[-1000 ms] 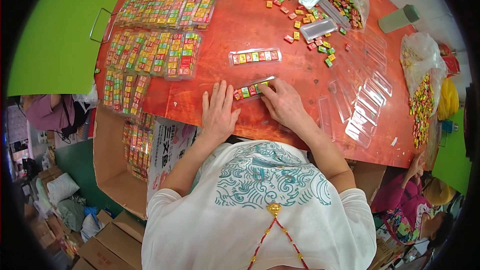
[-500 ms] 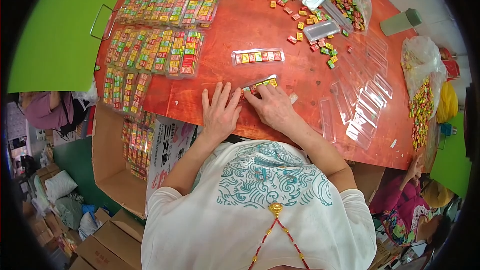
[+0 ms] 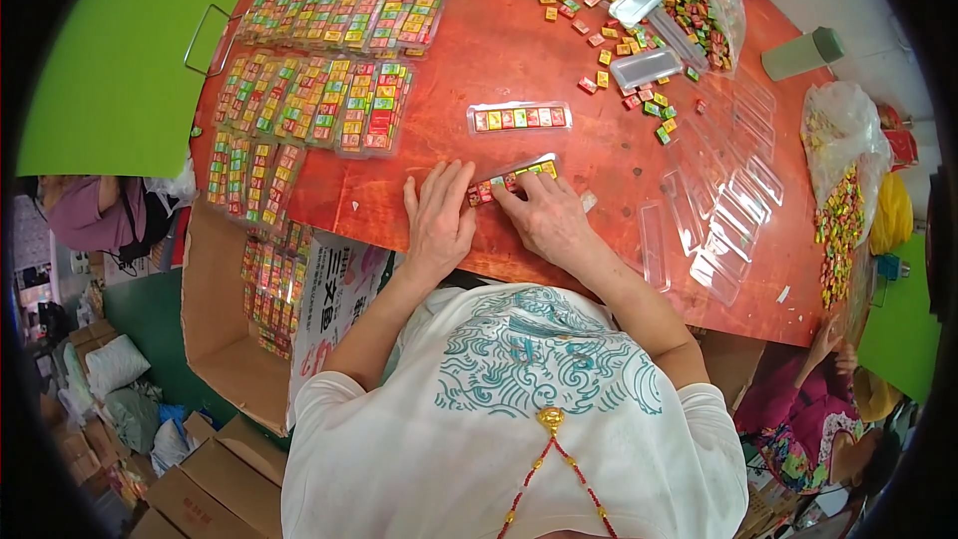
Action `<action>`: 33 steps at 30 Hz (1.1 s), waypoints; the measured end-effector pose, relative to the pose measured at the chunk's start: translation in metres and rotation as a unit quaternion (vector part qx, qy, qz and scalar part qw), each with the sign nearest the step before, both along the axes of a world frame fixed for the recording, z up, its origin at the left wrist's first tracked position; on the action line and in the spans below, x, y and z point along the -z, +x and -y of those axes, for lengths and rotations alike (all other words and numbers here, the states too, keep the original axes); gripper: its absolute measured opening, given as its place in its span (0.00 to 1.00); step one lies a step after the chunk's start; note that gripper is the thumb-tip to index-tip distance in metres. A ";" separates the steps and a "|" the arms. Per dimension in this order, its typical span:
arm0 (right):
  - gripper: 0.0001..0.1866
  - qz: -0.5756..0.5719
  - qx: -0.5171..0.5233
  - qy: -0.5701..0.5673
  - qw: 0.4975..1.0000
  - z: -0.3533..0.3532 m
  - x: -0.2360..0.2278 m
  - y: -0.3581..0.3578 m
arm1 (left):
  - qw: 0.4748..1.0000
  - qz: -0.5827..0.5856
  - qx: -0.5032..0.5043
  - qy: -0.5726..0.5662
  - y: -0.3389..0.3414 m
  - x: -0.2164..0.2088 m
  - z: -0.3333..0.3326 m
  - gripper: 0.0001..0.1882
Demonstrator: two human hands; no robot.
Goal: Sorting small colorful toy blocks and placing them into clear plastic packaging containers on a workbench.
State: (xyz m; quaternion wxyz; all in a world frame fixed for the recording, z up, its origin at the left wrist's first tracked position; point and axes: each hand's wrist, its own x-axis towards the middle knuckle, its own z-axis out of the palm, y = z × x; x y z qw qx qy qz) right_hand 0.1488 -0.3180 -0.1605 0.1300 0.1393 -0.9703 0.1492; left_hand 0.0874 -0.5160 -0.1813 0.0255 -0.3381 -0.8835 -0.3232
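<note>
Near the table's front edge lies a narrow clear plastic tray, slightly tilted, with a row of small red, yellow and green boxes in it. My right hand grips this tray, thumb at its near side and fingers over its far right part, which hides some of the boxes. Just left of the tray, my left hand rests on the table with fingers stretched out, holding nothing. A second filled clear tray lies flat a little farther away, apart from both hands.
Rows of filled trays overlap at the left of the red table. Loose boxes heap at the back, by two clear lids. Empty clear trays spread at right. A cardboard box stands below left.
My left hand has drawn slightly away from the tray's left end, its fingers closer together, uncovering red boxes there. My right hand stays on the tray.
</note>
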 end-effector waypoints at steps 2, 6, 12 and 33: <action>0.18 0.021 -0.008 -0.067 0.997 -0.004 -0.002 0.000 | 1.000 0.010 -0.002 0.016 0.001 0.000 0.001 0.32; 0.14 0.020 0.051 -0.172 0.983 -0.021 -0.017 0.005 | 0.992 -0.017 0.027 -0.118 0.005 0.003 -0.004 0.40; 0.18 0.016 0.132 -0.133 0.982 -0.055 -0.004 0.020 | 0.980 -0.040 0.043 -0.192 0.000 0.001 -0.008 0.41; 0.27 0.071 0.024 -0.008 0.997 -0.040 -0.013 -0.003 | 0.997 -0.013 -0.002 -0.070 -0.005 -0.002 -0.007 0.26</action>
